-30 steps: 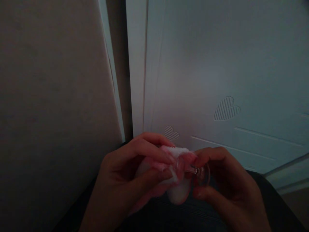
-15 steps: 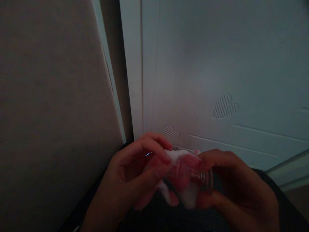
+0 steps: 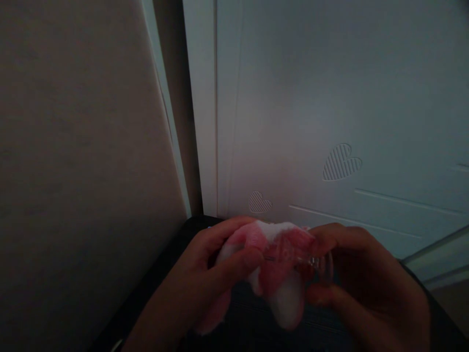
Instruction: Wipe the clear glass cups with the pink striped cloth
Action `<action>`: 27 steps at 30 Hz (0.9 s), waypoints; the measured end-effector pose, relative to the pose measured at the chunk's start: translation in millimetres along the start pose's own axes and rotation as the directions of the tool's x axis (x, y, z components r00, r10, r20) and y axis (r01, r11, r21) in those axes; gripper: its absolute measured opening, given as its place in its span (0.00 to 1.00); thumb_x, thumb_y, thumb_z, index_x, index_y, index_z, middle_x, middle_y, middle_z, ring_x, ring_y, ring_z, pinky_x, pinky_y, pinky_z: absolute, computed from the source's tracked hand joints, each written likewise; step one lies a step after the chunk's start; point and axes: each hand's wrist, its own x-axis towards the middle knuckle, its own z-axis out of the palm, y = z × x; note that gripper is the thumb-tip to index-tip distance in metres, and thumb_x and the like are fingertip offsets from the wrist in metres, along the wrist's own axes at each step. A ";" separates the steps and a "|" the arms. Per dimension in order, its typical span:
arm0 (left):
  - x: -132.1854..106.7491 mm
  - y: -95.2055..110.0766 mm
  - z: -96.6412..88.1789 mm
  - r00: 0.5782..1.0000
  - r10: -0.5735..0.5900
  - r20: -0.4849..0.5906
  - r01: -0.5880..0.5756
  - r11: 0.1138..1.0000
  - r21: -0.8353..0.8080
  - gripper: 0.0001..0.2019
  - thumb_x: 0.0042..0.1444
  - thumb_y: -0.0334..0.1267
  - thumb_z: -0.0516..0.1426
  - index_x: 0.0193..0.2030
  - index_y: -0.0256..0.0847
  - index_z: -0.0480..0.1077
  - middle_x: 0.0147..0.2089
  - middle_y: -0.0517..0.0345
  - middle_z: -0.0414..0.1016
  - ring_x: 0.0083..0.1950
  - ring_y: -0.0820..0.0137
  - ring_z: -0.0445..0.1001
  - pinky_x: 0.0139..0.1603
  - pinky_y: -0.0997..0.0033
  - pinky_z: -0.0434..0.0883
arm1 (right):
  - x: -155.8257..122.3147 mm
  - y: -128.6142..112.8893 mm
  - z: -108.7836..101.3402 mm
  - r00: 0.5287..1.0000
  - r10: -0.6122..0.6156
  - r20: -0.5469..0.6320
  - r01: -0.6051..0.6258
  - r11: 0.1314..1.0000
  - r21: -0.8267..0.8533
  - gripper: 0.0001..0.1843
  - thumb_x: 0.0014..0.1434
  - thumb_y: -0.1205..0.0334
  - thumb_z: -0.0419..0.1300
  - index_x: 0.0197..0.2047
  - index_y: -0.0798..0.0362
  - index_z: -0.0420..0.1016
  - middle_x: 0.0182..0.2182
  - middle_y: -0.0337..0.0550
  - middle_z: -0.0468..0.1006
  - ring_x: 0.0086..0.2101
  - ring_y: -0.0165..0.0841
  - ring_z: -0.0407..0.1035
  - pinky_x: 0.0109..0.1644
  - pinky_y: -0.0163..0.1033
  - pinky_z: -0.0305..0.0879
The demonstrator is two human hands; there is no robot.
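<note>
A small pink and white plush toy (image 3: 287,293) with rounded limbs is held low in the middle of the head view. My left hand (image 3: 216,274) is closed on its left part, thumb in front and fingers behind. A clear plastic piece (image 3: 315,262) with a ringed right end lies across the front of the plush; its exact kind does not show. My right hand (image 3: 370,283) pinches the right end of this piece between thumb and index finger, close against the plush. The far side of the plush is hidden.
Behind the hands stands a white panel door (image 3: 293,122) with embossed hearts and grooves. A brownish wall (image 3: 80,122) rises on the left, with a pale trim strip (image 3: 164,107) beside a dark gap. Dark cloth (image 3: 249,327) lies beneath the hands.
My left fingers have moved from the front of the plush to behind it, uncovering more of it. The plush and clear piece have shifted slightly right with my right hand.
</note>
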 end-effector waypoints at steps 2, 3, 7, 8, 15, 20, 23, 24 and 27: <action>-0.5 2.7 0.6 0.999 0.013 -0.037 -0.015 0.999 -0.043 0.11 0.54 0.48 0.61 0.38 0.45 0.77 0.32 0.64 0.78 0.32 0.70 0.72 0.31 0.76 0.67 | 0.7 1.9 -4.4 0.997 -0.014 0.073 0.014 1.000 0.007 0.14 0.53 0.64 0.70 0.42 0.40 0.76 0.34 0.28 0.78 0.33 0.27 0.73 0.38 0.26 0.68; -1.0 4.4 1.3 0.999 0.010 -0.048 -0.014 0.998 -0.067 0.10 0.53 0.48 0.62 0.37 0.46 0.77 0.31 0.64 0.77 0.32 0.70 0.72 0.31 0.76 0.67 | 1.0 2.3 -6.0 0.993 -0.025 0.112 0.024 1.000 0.010 0.16 0.52 0.65 0.70 0.42 0.40 0.75 0.34 0.29 0.78 0.34 0.27 0.73 0.38 0.26 0.68; -3.5 7.7 3.0 0.998 0.002 -0.070 -0.008 0.996 -0.084 0.11 0.49 0.47 0.64 0.38 0.48 0.77 0.31 0.63 0.78 0.34 0.67 0.73 0.32 0.74 0.67 | -0.5 0.8 -7.2 0.994 0.024 0.108 -0.027 0.999 0.027 0.14 0.54 0.59 0.70 0.43 0.39 0.74 0.35 0.30 0.77 0.34 0.28 0.72 0.38 0.27 0.68; -4.1 7.1 2.6 0.997 -0.001 -0.082 -0.006 0.996 -0.087 0.11 0.49 0.47 0.64 0.38 0.48 0.78 0.31 0.64 0.78 0.34 0.67 0.73 0.32 0.75 0.67 | -1.5 0.9 -7.4 0.994 0.055 0.090 -0.059 0.998 0.035 0.14 0.54 0.53 0.69 0.43 0.39 0.74 0.35 0.31 0.77 0.34 0.29 0.72 0.38 0.28 0.69; -6.7 1.8 -3.7 0.999 0.017 0.050 -0.011 0.994 -0.112 0.15 0.50 0.50 0.64 0.43 0.50 0.76 0.33 0.63 0.76 0.32 0.69 0.72 0.29 0.78 0.68 | -3.0 17.6 -21.3 0.957 -0.175 0.232 0.153 0.982 0.112 0.31 0.61 0.34 0.47 0.51 0.47 0.75 0.38 0.43 0.79 0.33 0.38 0.75 0.36 0.38 0.74; -6.6 10.0 5.2 0.999 0.033 -0.026 -0.037 0.990 -0.138 0.14 0.50 0.47 0.65 0.44 0.54 0.76 0.34 0.66 0.78 0.32 0.73 0.73 0.29 0.82 0.68 | 8.4 8.6 -19.2 0.962 0.014 0.274 -0.031 0.998 0.056 0.18 0.64 0.42 0.52 0.45 0.42 0.76 0.35 0.37 0.80 0.35 0.36 0.76 0.40 0.36 0.73; -6.6 18.5 9.6 1.000 0.002 -0.026 -0.006 0.987 -0.162 0.14 0.49 0.46 0.66 0.44 0.55 0.78 0.35 0.65 0.81 0.32 0.70 0.76 0.30 0.79 0.71 | 15.1 1.9 -13.2 0.965 0.055 0.255 -0.066 0.997 0.035 0.13 0.63 0.47 0.56 0.39 0.44 0.77 0.33 0.38 0.80 0.31 0.36 0.75 0.35 0.36 0.73; -6.6 21.4 9.6 1.000 -0.027 0.003 0.027 0.987 -0.160 0.14 0.48 0.45 0.66 0.43 0.55 0.78 0.35 0.64 0.82 0.33 0.68 0.77 0.30 0.78 0.72 | 16.0 1.5 -11.6 0.967 0.055 0.250 -0.064 0.998 0.024 0.13 0.62 0.47 0.56 0.39 0.44 0.77 0.32 0.39 0.80 0.30 0.37 0.75 0.34 0.37 0.73; -6.2 28.4 7.2 0.989 -0.136 0.064 0.144 0.981 -0.133 0.13 0.44 0.40 0.68 0.40 0.54 0.80 0.36 0.64 0.82 0.36 0.66 0.79 0.33 0.76 0.74 | 15.0 5.5 -10.1 0.966 0.052 0.252 -0.045 0.998 -0.032 0.14 0.59 0.44 0.59 0.41 0.43 0.76 0.32 0.40 0.80 0.31 0.39 0.75 0.35 0.38 0.73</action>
